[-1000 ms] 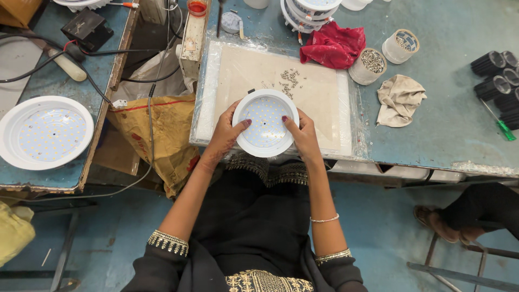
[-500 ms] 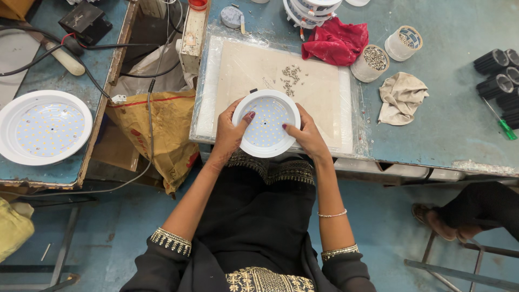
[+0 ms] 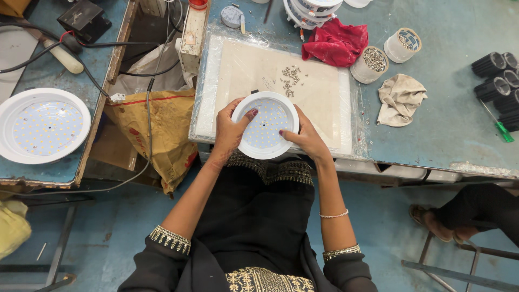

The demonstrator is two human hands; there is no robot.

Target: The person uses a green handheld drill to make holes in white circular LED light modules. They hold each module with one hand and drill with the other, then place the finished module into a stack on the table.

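Your left hand (image 3: 230,132) grips the round white lamp (image 3: 265,131) at its 9 o'clock rim, your right hand (image 3: 308,139) at 3 o'clock, thumbs curled onto its face.

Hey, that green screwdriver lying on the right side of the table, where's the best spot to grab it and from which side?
Probably grip the green screwdriver by its handle, the thick end toward the table's near edge. Come from above with thumb and fingers across the handle, since it lies flat and slanted. The thin shaft points up toward the black cylinders, which crowd that end.
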